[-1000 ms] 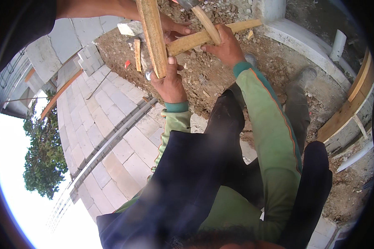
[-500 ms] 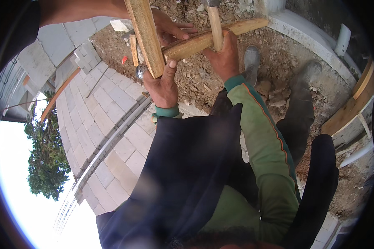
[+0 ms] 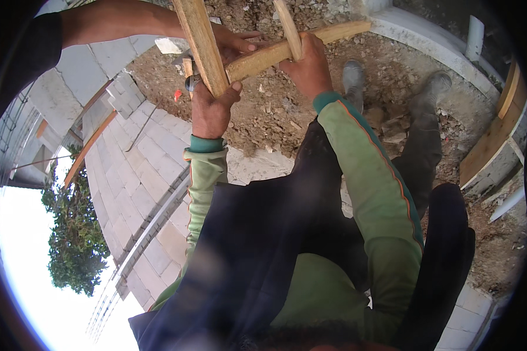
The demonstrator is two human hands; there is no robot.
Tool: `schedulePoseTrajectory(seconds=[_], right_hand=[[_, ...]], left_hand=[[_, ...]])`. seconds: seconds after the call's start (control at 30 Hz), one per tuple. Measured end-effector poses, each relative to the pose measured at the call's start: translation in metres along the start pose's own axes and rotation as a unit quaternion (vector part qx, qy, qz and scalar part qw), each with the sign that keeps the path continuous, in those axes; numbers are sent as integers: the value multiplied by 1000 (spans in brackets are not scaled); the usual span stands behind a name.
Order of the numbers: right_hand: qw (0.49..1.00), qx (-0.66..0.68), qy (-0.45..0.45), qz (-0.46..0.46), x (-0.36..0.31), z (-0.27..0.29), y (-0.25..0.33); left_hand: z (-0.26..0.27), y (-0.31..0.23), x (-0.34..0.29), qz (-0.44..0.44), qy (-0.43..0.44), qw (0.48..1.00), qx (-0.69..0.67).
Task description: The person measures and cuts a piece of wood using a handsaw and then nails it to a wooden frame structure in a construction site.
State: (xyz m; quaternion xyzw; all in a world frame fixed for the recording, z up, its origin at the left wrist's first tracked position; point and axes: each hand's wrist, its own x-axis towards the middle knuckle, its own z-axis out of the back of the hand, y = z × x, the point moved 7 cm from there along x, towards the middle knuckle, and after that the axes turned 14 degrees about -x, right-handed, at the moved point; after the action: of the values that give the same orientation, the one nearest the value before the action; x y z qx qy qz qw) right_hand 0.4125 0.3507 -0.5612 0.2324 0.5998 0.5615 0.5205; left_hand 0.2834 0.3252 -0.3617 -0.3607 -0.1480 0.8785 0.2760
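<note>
- Where the two green-sleeved forearms rise from the lower centre of the frame, both hands meet at a wooden assembly in the upper centre.
- Left hand (image 3: pixel 209 108): forearm runs nearly straight up; fingers are clenched around the upright wooden plank (image 3: pixel 202 44), thumb side toward the right, at the point where the plank crosses the second piece.
- Right hand (image 3: pixel 308 69): forearm angles up and to the left from the lower right; fingers are wrapped over the wooden beam (image 3: pixel 298 47), which runs from the plank toward the upper right of the frame.
- A thin wooden handle (image 3: pixel 288 26) stands up from the right hand's grip; whether the hand clasps it together with the beam cannot be told.
- A co-worker's hand (image 3: pixel 235 44) enters from the upper left on a bare arm and rests against the joint, fingers extended along the beam.
- A small metal object (image 3: pixel 191 82) sits just left of the left hand; its kind cannot be told.
- Below the assembly lies rubble-strewn soil (image 3: pixel 275 117); a grey block wall (image 3: pixel 140 158) occupies the left centre, and the person's boots (image 3: pixel 392 88) stand at the upper right.
</note>
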Motion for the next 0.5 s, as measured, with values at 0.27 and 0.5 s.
schedulePoseTrajectory(seconds=[0.27,0.5], right_hand=[[998,-57,-29,22,4,7,17],[995,53,-26,-78,-81,53,29]], left_hand=[[4,15,6,-64,-88,994,-32],[16,12,10,-79,-141,987,11]])
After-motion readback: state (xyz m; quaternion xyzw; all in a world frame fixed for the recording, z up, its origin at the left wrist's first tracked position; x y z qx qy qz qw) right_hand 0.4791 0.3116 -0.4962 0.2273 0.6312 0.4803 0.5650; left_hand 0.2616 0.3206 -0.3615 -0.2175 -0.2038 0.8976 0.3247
